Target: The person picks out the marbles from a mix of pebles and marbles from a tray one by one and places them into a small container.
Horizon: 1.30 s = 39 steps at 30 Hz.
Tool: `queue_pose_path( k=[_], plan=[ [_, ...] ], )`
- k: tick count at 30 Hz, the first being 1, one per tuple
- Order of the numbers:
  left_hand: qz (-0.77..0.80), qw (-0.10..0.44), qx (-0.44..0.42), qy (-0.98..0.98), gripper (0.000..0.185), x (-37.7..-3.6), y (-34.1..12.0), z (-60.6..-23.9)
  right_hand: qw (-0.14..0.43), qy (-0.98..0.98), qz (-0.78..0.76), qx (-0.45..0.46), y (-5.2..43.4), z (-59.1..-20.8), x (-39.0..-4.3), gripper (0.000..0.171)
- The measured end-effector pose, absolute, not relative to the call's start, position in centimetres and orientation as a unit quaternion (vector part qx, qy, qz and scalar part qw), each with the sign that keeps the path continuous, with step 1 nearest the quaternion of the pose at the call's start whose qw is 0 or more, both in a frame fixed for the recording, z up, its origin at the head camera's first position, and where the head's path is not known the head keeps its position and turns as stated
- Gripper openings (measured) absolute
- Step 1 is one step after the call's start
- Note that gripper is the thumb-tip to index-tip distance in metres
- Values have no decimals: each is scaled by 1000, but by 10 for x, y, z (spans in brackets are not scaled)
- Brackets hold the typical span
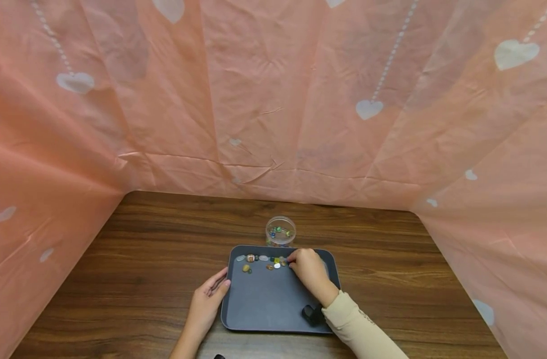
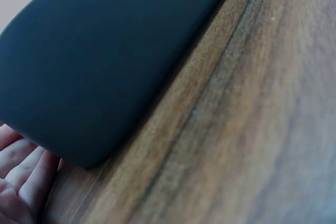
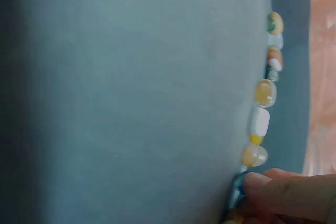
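Note:
A dark grey tray (image 1: 264,304) lies on the wooden table. My left hand (image 1: 206,299) grips its left rim, thumb on top; in the left wrist view the fingers (image 2: 31,166) curl against the tray's outer side. Along the far inner edge runs a row of small polished stones, among them a yellow stone (image 1: 277,260) and a white stone (image 1: 277,266). At the row's right part, my right hand (image 1: 310,271) reaches down into the tray. In the right wrist view its thumb and finger pinch a small dark blue stone (image 3: 241,181), partly hidden by the fingertips.
Behind the tray stands a clear round jar (image 1: 280,230) with colourful pieces inside. A black device (image 1: 312,315) is at the right wrist, over the tray's near right corner. Pink cloth (image 1: 273,99) with hearts encloses the table's back and sides.

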<state>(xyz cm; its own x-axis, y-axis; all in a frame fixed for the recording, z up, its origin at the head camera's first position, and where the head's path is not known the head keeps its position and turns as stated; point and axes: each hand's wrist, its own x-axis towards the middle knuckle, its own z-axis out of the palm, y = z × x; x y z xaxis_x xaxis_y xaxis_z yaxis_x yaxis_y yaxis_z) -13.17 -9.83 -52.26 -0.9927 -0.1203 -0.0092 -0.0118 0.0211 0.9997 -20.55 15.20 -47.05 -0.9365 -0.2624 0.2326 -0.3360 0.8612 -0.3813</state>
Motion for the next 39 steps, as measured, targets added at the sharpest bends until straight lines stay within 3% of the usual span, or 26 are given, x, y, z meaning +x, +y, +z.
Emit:
queue_pose_path(
  k=[5,9,14,18,30,39],
  plan=[
    [-697,37,47,-714,43,-131,-98,-522,62,-955,258,129,155,-471,-208,6],
    [-697,37,48,-715,43,-131,-98,-521,13,-923,380,61,160,-470,-213,5],
    [-696,38,51,-716,43,-131,-98,-521,-91,-788,609,-30,168,-469,-219,21],
    [-695,39,50,-717,43,-131,-99,-522,-134,-692,707,-60,172,-464,-223,32],
    [-699,42,48,-712,43,-132,-99,-523,-149,-593,788,-78,176,-432,-243,38],
    [-692,42,49,-719,42,-133,-99,-524,-116,-708,696,-40,165,-418,-253,35]
  ],
)
